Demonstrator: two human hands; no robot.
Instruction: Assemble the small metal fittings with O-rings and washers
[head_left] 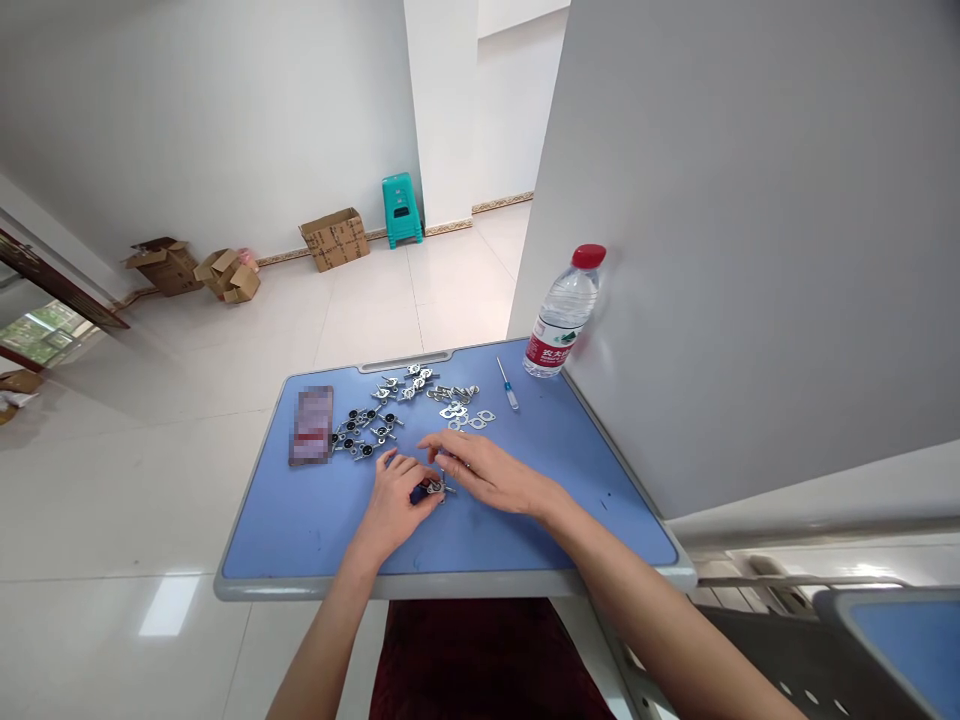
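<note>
My left hand [396, 492] rests on the blue desk [300, 520], its fingers pinched round a small metal part with a dark piece [435, 489]. My right hand [480, 468] lies just right of it, fingers curled down onto the same small part. Beyond my hands are scattered metal pieces: black-centred ones [361, 428] at the left, winged silver ones [409, 382] at the back, flat plates [463, 412] at the right. A small screwdriver with a blue handle [508, 385] lies further back.
A water bottle with a red cap [562, 315] stands at the desk's back right corner against a grey wall. A dark phone-like slab [311, 425] lies at the left. Cardboard boxes [334, 238] and a teal stool [401, 208] sit on the tiled floor beyond.
</note>
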